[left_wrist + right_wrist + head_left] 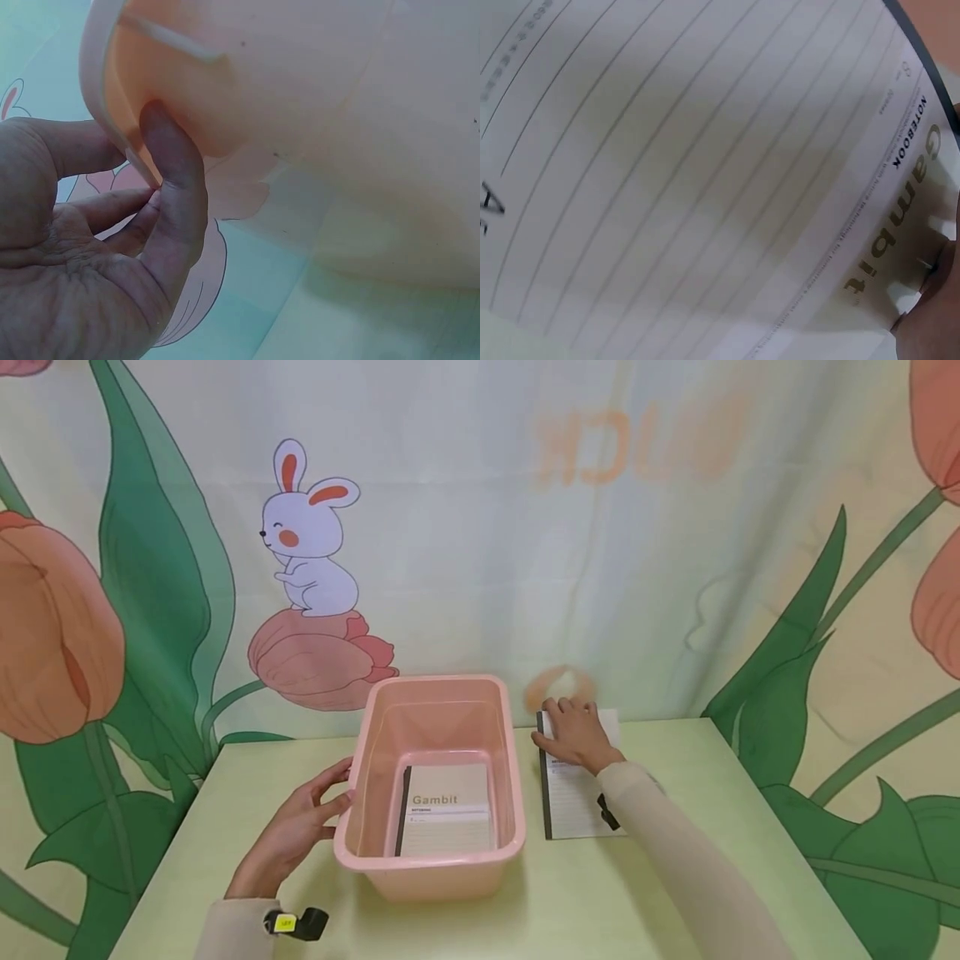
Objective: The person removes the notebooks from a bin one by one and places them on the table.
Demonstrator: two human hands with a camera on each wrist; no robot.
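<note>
Left hand (pixel 303 818) pinches left rim of pink tub (pixel 438 885), probably to steady it. Right hand (pixel 577 735), fingers spread, lies over top of notebook (pixel 581 814) right of tub, perhaps to control its far end. Second notebook (pixel 446 833) inside tub (cover reads "Gambit"). Pale green table (pixel 585 902) under tub; curtain (pixel 465 543) behind, printed with rabbit (pixel 318 585), tulips (pixel 63 627).

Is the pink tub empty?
No, the pink tub isn't empty: the head view shows at least one Gambit notebook lying on its bottom.
</note>
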